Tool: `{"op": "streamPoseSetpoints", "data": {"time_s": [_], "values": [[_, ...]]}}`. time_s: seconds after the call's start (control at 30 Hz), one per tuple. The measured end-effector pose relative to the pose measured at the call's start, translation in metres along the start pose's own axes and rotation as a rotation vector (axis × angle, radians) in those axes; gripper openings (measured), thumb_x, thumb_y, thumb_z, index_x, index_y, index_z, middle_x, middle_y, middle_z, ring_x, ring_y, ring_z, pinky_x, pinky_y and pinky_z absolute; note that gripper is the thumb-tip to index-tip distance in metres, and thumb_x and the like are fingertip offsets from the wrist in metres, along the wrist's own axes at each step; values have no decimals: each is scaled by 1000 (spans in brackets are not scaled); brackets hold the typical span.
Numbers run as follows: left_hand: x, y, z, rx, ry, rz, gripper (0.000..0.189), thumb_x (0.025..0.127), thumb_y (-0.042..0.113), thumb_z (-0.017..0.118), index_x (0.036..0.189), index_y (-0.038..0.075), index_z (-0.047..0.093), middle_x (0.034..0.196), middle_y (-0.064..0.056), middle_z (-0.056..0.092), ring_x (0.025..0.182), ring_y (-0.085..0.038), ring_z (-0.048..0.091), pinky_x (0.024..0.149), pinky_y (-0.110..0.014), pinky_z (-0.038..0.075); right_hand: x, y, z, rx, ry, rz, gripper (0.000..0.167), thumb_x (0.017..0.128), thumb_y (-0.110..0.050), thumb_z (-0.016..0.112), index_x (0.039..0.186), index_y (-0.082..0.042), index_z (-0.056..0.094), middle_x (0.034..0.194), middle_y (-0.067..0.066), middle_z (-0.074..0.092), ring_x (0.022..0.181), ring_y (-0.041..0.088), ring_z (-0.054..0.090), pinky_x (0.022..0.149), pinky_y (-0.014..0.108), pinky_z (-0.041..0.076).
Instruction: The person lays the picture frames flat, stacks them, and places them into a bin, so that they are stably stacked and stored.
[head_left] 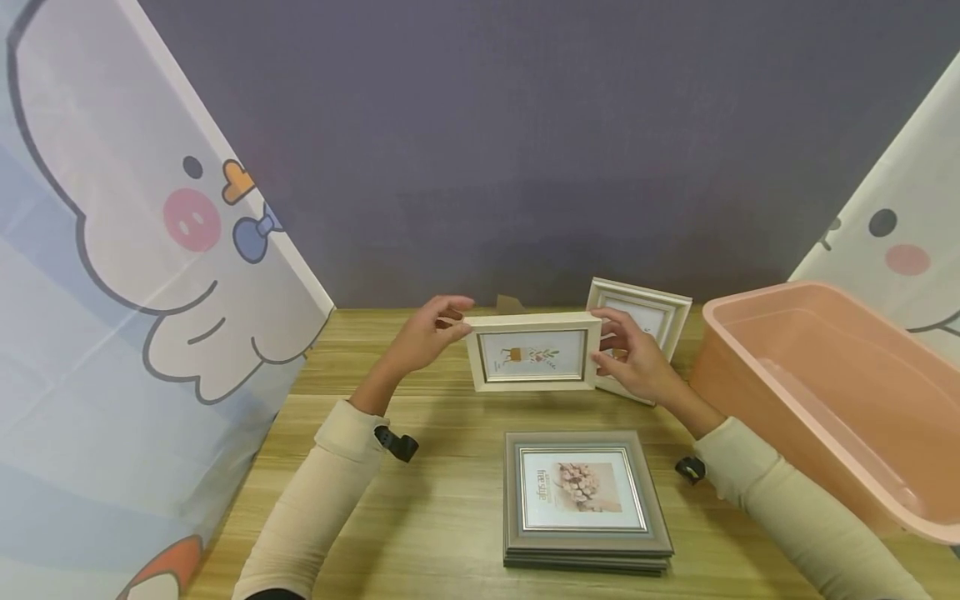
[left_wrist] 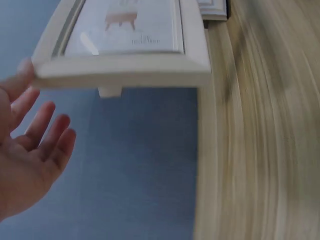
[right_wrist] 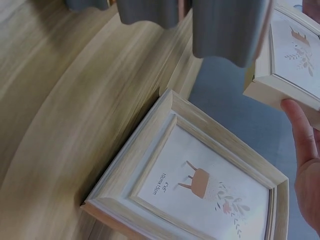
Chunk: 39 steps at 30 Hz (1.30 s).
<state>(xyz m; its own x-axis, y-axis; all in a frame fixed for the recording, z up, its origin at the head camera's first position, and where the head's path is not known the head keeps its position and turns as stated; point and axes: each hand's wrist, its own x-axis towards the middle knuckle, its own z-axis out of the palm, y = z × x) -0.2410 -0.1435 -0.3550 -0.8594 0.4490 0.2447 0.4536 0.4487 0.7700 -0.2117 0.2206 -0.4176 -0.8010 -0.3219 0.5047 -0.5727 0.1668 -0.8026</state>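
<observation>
A cream picture frame (head_left: 532, 388), landscape way round with a small chair-and-flowers print lying sideways, is held upright above the table. My right hand (head_left: 632, 354) grips its right edge, fingers at the top corner and thumb in front. At the upper left corner, the thumb of my left hand (left_wrist: 25, 165) touches the frame, while the other fingers are spread loosely away from it. A second cream frame (right_wrist: 227, 127) with a similar print stands tilted on the table behind my right hand, which partly hides it in the head view.
Nearer to me on the wooden table (head_left: 442, 500) lies a stack of grey-brown picture frames (head_left: 513, 500), a flower print on top. To the right stands a pink plastic bin (head_left: 787, 400). A dark panel (head_left: 480, 167) rises behind the table; patterned cloth (head_left: 112, 333) hangs on the left.
</observation>
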Motion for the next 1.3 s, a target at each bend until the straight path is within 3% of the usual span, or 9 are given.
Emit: {"op": "streamPoseSetpoints", "data": {"time_s": [0.13,0.2,0.33,0.5,0.7,1.03,1.3], "values": [[2,-11,-5,-151,-78,-91,52,101,21,66,149,12,47,151,-12,49,140,-37,47,111,-53,46,-2,-1,-1,-12,0,-17,65,85,22,65,142,3,40,102,21,53,89,7,68,58,39,63],[4,-17,-6,-213,-109,-101,59,101,22,66,153,13,41,156,-12,44,145,-38,42,114,-54,44,-3,0,-1,-15,-1,-25,65,85,22,65,142,3,41,101,21,53,89,7,68,58,42,63],[9,-29,-4,-364,-159,-53,77,99,32,68,160,12,26,166,-11,32,152,-41,29,118,-60,36,-4,0,1,-10,2,-48,65,84,23,65,141,5,40,100,22,52,89,5,67,57,39,63],[15,-39,2,-514,-243,19,111,83,63,71,164,15,13,171,-11,19,157,-40,17,124,-65,17,-4,-1,1,-9,10,-62,65,84,24,64,141,5,40,101,19,52,89,4,67,57,34,63],[20,-40,8,-676,-330,52,125,77,65,76,165,17,1,172,-17,4,158,-41,4,123,-69,-5,-5,-1,1,-14,12,-57,65,85,24,64,142,4,40,99,11,52,88,4,68,56,35,62],[20,-39,11,-708,-361,31,128,75,64,79,165,17,2,172,-18,4,157,-44,5,121,-74,0,-7,-2,1,-3,6,-53,65,84,24,64,142,4,40,99,12,51,87,8,68,56,39,63],[18,-40,10,-639,-314,24,124,75,67,76,165,16,8,170,-17,14,155,-45,15,123,-71,9,-8,0,-1,-7,10,-40,66,84,24,64,142,3,40,100,11,51,88,7,68,57,36,63]]}}
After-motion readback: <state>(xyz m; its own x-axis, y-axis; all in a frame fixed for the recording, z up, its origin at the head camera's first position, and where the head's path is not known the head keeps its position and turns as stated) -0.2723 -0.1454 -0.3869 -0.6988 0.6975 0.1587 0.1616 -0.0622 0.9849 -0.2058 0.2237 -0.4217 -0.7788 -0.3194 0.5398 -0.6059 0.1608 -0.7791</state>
